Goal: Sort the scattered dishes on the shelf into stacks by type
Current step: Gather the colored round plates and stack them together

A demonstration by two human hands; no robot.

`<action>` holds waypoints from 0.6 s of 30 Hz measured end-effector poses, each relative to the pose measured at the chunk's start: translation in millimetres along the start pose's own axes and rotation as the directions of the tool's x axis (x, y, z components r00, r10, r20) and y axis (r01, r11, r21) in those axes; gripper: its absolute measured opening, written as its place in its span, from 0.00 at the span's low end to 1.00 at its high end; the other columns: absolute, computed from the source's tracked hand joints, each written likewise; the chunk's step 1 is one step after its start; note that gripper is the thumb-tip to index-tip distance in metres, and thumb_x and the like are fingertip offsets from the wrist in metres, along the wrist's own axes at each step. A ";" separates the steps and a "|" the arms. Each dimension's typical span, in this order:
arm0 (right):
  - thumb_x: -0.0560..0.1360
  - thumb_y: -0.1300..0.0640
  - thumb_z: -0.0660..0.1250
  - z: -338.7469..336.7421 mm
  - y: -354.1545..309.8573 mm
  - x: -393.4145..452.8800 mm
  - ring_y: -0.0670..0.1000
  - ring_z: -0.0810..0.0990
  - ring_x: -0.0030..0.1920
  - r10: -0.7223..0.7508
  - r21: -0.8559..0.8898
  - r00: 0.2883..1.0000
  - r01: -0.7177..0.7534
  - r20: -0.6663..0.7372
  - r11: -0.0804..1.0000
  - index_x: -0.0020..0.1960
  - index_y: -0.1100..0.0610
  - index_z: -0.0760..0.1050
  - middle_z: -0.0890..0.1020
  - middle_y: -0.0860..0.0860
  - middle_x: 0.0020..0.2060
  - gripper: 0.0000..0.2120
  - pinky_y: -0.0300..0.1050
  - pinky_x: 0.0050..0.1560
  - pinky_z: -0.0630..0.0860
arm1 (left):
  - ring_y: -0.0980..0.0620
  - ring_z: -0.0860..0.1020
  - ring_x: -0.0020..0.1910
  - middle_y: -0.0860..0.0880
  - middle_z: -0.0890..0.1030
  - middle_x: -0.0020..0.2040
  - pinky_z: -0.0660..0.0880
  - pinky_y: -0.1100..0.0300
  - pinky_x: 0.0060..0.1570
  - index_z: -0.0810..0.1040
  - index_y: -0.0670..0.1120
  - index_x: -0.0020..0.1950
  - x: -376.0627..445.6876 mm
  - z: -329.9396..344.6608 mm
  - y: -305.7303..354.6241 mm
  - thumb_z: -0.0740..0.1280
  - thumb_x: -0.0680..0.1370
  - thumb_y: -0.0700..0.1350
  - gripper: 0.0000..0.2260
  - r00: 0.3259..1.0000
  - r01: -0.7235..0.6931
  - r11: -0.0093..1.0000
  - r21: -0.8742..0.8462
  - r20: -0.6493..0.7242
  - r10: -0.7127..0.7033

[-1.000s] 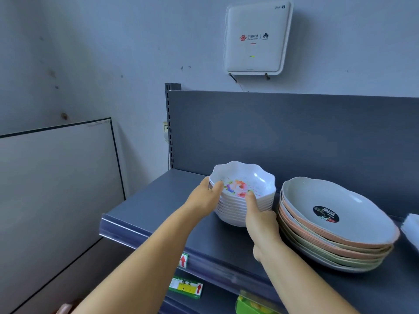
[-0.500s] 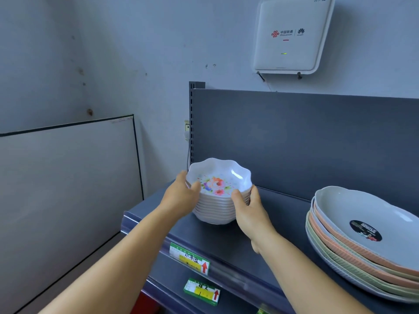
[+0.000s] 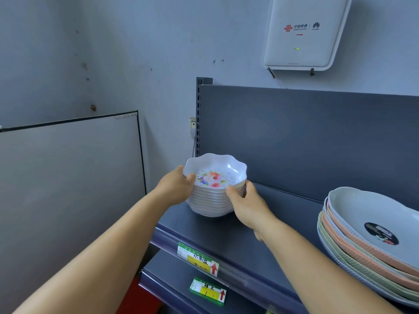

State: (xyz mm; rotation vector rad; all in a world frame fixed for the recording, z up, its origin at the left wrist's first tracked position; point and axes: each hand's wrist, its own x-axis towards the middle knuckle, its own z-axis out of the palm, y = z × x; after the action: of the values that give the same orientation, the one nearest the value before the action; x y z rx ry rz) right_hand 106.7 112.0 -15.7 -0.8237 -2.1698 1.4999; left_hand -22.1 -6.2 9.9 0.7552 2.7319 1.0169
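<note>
A stack of white scalloped bowls (image 3: 215, 200), the top one with a flower print inside, stands near the left end of the dark grey shelf (image 3: 244, 243). My left hand (image 3: 175, 188) grips the stack's left side, thumb over the top rim. On the stack's right side, my right hand (image 3: 246, 206) holds the bowls with its fingers curled around them. A stack of large oval plates (image 3: 371, 245) in pale blue, pink and green sits at the right end, the top one bearing a black sticker.
The shelf's grey back panel (image 3: 306, 137) rises behind the dishes. A white wall-mounted router box (image 3: 301, 32) hangs above. A pale board (image 3: 68, 189) leans against the wall at left. Price labels (image 3: 199, 260) line the shelf's front edge; a lower shelf lies beneath.
Both hands have carried the bowl stack leftward along the shelf, away from the oval plates, toward the shelf's left end. The view has swung left with it.
</note>
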 end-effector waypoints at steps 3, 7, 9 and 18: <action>0.76 0.42 0.59 -3.9 -1.5 -7.8 0.50 0.74 0.58 -0.015 -0.121 1.000 0.015 -0.001 0.993 0.69 0.48 0.65 0.74 0.45 0.64 0.23 0.46 0.56 0.71 | 0.45 0.73 0.48 0.43 0.76 0.57 0.68 0.56 0.42 0.70 0.41 0.59 -6.7 -1.0 4.7 0.54 0.81 0.52 0.17 0.998 -0.018 0.996 0.092 -0.055 0.023; 0.79 0.44 0.57 -19.2 -8.4 -33.8 0.52 0.68 0.69 -0.077 -0.386 0.997 0.080 0.023 0.919 0.73 0.51 0.61 0.65 0.48 0.72 0.25 0.44 0.59 0.66 | 0.44 0.68 0.66 0.44 0.70 0.68 0.68 0.52 0.60 0.68 0.41 0.68 -36.9 5.6 20.1 0.55 0.81 0.55 0.22 0.978 -0.133 0.975 0.180 -0.134 0.158; 0.80 0.44 0.56 -31.5 -9.2 -48.1 0.52 0.64 0.72 -0.129 -0.525 0.991 0.124 0.027 0.842 0.74 0.55 0.59 0.62 0.49 0.74 0.26 0.46 0.63 0.65 | 0.46 0.65 0.70 0.46 0.68 0.71 0.67 0.53 0.63 0.66 0.41 0.71 -56.2 12.2 30.8 0.56 0.81 0.54 0.23 0.958 -0.216 0.949 0.231 -0.139 0.252; 0.80 0.44 0.54 -118.2 13.9 -111.7 0.52 0.65 0.68 -0.302 -0.779 0.953 0.186 -0.005 0.599 0.64 0.55 0.67 0.71 0.48 0.62 0.19 0.45 0.64 0.65 | 0.47 0.66 0.70 0.49 0.70 0.70 0.67 0.55 0.65 0.66 0.45 0.72 -120.3 67.7 84.3 0.58 0.80 0.57 0.24 0.895 -0.442 0.829 0.343 0.110 0.432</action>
State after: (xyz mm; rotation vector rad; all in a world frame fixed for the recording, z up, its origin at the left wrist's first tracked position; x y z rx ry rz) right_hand 266.0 127.0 16.5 -0.7735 -2.6794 0.2869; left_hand 136.0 27.7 6.3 1.5005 2.8168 0.5455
